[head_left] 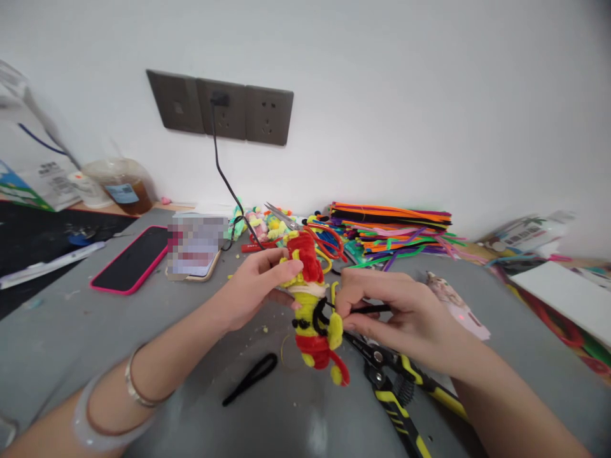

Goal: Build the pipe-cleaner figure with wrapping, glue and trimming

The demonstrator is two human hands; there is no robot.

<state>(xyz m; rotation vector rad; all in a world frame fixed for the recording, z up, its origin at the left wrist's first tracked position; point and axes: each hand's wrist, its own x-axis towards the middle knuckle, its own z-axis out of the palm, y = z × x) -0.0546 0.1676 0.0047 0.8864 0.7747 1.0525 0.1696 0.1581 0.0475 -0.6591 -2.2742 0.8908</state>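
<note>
A red and yellow pipe-cleaner doll (308, 312) hangs above the grey table, tilted, its red part towards the wall. My left hand (272, 273) is closed around its upper left side, thumb across the red and yellow fuzz. At the doll's right side my right hand (382, 299) pinches a black pipe cleaner (370, 309), which is curled in a loop against the yellow middle. Below the doll, a folded black pipe cleaner (251, 378) lies on the table. Black and yellow pliers (396, 381) rest under my right hand, their jaws partly hidden.
Bundles of coloured pipe cleaners (391, 229) lie by the wall, with scissors (282, 216) beside them. To the left are a pink-cased phone (131, 259), a second phone (195, 248) and a tub of brown liquid (126, 191). A black cord (222, 172) runs down from the socket.
</note>
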